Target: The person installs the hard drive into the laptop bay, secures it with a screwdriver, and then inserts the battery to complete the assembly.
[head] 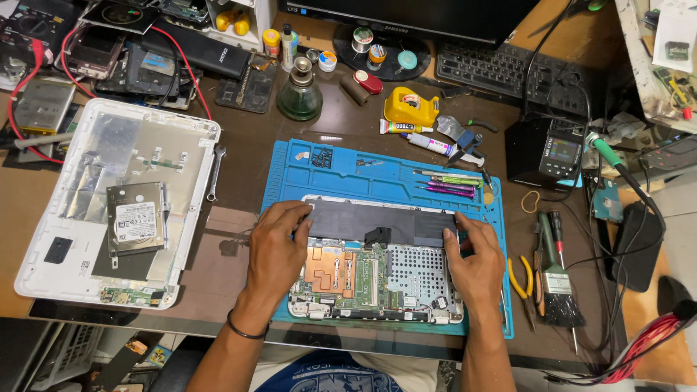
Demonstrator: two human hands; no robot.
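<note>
Two hands rest on a long dark battery pack (377, 220) at the far edge of an opened laptop (374, 279), which lies on a blue repair mat (348, 170). The left hand (276, 250) presses its left end, the right hand (473, 258) its right; fingers look curled over it, seemingly gripping. Left of the mat lies a white back cover (51, 247) bearing a hard drive (136, 218).

A cluttered brown desk (239, 163) carries a blue repair mat (348, 170) and white laptop cover (51, 239).
</note>
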